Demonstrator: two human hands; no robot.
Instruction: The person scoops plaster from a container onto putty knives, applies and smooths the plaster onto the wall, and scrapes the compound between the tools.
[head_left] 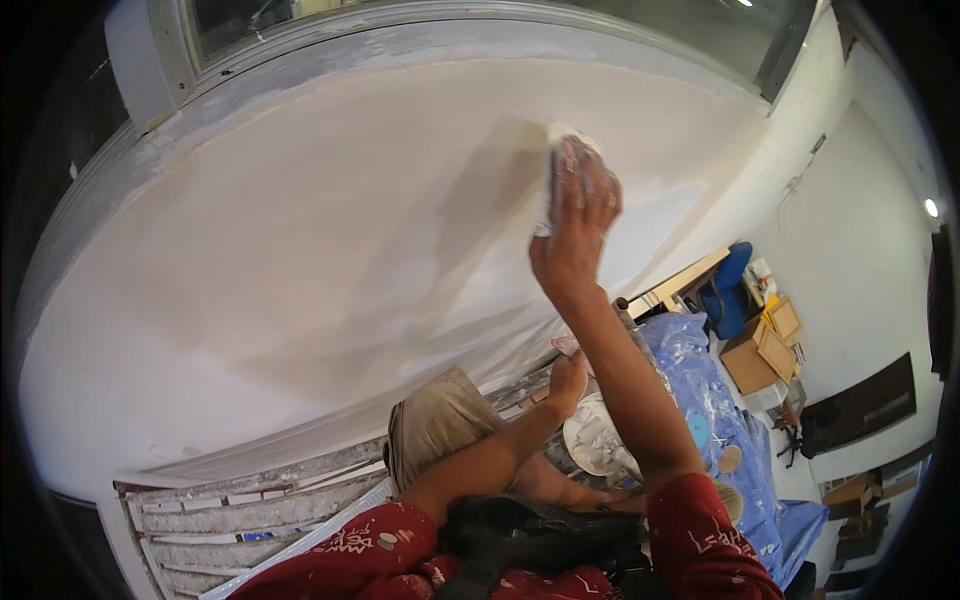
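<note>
My right hand (577, 215) is raised against the white plastered wall (300, 200), its fingers closed around a flat, dust-covered sanding block (548, 190). The block's face lies on or very close to the wall, and white powder coats my fingers. Lower down, my left hand (569, 381) is closed near the base of the wall, beside my right forearm. A small pinkish-white piece (565, 345) shows at its fingertips; I cannot make out what it is. Below that hand stands a round white container (592, 440) with whitish, lumpy contents, partly hidden by my right arm.
A window frame (420, 18) runs above the wall. Worn, paint-spattered slats (220, 520) lie at lower left, near my bent knee (435, 425). Blue plastic sheeting (690, 370) spreads on the right, with cardboard boxes (755, 355) and a blue chair (728, 290) beyond.
</note>
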